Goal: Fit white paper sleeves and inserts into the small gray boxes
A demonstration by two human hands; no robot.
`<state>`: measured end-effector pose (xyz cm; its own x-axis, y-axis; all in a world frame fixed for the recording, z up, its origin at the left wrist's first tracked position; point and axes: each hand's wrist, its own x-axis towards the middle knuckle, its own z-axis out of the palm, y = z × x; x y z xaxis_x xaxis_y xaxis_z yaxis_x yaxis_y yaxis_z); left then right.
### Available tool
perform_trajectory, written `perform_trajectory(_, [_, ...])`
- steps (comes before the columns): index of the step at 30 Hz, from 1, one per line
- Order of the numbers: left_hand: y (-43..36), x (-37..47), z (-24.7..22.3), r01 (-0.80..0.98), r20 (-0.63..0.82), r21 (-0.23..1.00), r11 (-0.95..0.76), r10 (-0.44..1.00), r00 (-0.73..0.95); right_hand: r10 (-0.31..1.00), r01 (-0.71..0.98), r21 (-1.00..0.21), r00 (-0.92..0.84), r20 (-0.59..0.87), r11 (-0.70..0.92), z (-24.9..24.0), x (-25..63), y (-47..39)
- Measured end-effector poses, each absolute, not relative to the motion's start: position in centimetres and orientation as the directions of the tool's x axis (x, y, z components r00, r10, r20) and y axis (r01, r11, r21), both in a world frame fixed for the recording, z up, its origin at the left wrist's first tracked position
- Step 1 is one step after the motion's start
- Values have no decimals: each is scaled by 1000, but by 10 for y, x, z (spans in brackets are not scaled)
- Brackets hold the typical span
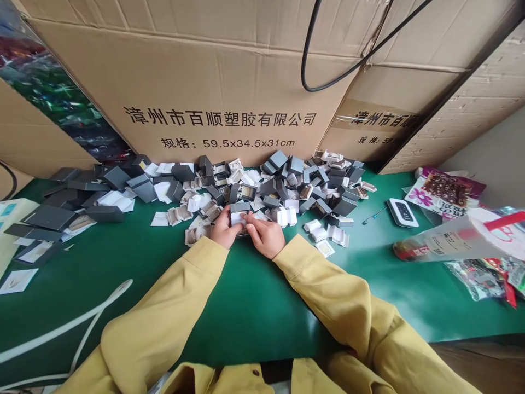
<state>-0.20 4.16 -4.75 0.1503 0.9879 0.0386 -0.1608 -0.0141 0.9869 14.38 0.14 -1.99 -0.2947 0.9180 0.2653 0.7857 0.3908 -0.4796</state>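
Observation:
A small dark box with a white insert (238, 218) is between my two hands, near the middle of the green table (254, 295). My left hand (223, 229) wraps round its left side, fingers closed on it. From the right, my right hand (266, 234) touches the white insert with its fingertips, the thumb lying lower. Just behind my hands is a pile of dark grey boxes (268, 189), some open, mixed with folded white paper pieces (286, 216) and trays. The underside of the held box is hidden.
More dark boxes (49, 216) lie at the left. A white cable (65, 330) crosses the front left. At the right are a white device (402, 212), a plastic cup (455, 241) and snack packets (447, 191). Large cartons (221, 71) stand behind.

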Motion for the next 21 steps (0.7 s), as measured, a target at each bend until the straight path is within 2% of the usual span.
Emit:
perform_trajectory(7, [42, -3, -48, -126, 49, 992, -25, 981, 186, 936, 832, -429, -323, 141, 352, -14, 143, 0])
perform_trajectory(15, [41, -4, -39, -139, 17, 990, 20, 966, 258, 946, 884, -341, -317, 70, 321, -8, 142, -4])
perform_trajectory(21, [44, -5, -44, -190, -10, 980, 63, 964, 267, 949, 878, -364, -307, 70, 311, -7, 142, -4])
